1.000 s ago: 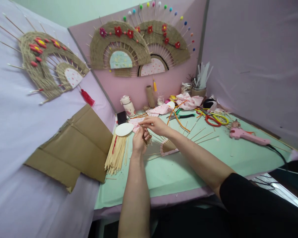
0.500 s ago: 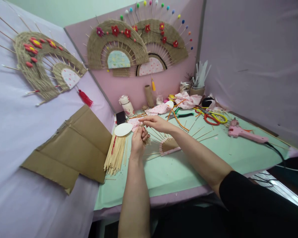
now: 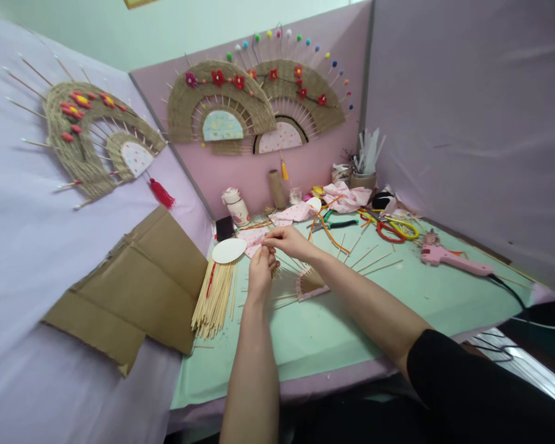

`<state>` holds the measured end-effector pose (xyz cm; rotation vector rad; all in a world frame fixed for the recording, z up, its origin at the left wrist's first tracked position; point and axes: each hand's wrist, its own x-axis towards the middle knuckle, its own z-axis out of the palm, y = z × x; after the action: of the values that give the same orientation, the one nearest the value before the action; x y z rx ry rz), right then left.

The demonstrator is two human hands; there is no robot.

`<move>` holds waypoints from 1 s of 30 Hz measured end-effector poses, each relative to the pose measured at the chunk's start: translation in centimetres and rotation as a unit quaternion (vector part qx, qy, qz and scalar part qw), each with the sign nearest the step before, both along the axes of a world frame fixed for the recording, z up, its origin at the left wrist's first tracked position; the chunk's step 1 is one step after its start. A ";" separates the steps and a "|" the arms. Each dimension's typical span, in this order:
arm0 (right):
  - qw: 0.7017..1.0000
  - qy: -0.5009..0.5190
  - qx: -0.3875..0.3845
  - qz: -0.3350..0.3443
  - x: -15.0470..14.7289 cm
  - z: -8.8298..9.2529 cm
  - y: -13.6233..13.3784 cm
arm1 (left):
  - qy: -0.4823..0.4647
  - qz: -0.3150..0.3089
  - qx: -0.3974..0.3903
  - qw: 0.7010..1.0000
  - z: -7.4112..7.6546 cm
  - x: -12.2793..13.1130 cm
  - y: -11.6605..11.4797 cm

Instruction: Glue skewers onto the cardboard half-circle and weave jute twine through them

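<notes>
My left hand [image 3: 263, 271] is closed above the table, its fingers curled round what looks like a small tuft of tan twine, mostly hidden now. Touching its fingertips, my right hand [image 3: 287, 243] is closed in a pinch; whatever lies between its fingers is too small to make out. Below and behind my right wrist lies a half-round cardboard piece [image 3: 311, 283] edged in pink cloth, with thin wooden sticks [image 3: 374, 257] fanning out from it. My right forearm covers part of it.
At left, a white oval disc [image 3: 229, 251] rests on a bundle of bamboo sticks [image 3: 213, 302], beside folded cardboard [image 3: 139, 290]. Green-handled pliers [image 3: 342, 224], scissors [image 3: 391, 232] and a corded pink glue gun [image 3: 456, 258] lie to the right. Twine-covered fans [image 3: 222, 92] hang behind.
My right hand's fingers have gone from stretched out to a pinch at my left fingertips. The twine tuft beneath my left hand shows less. The view has tilted up slightly.
</notes>
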<state>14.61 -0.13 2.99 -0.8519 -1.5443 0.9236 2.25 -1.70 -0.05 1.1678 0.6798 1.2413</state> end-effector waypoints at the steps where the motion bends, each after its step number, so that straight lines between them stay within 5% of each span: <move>1: 1.000 -0.005 0.008 -0.023 -0.1 -0.1 0.2 | 0.021 0.027 0.010 0.999 -0.2 0.1 0.1; 11: 0.987 -0.066 0.093 -0.113 -0.7 -0.1 0.0 | 0.086 0.068 0.066 0.992 -0.2 -0.4 0.5; 17: 0.990 -0.056 0.070 -0.107 -1.4 -0.1 -0.6 | 0.087 0.095 0.121 0.984 -0.1 -0.6 0.8; 24: 0.999 0.015 0.013 -0.038 -1.5 -0.1 -0.2 | -0.194 0.099 -0.004 0.976 1.2 -1.2 0.6; 30: 0.994 -0.091 0.032 0.049 -1.1 -1.3 0.2 | -0.300 0.049 -0.026 0.952 2.2 -2.2 0.2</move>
<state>13.55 0.09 1.72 -0.8384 -1.7771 0.8818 0.06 -1.45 2.12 0.6572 0.3087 1.5549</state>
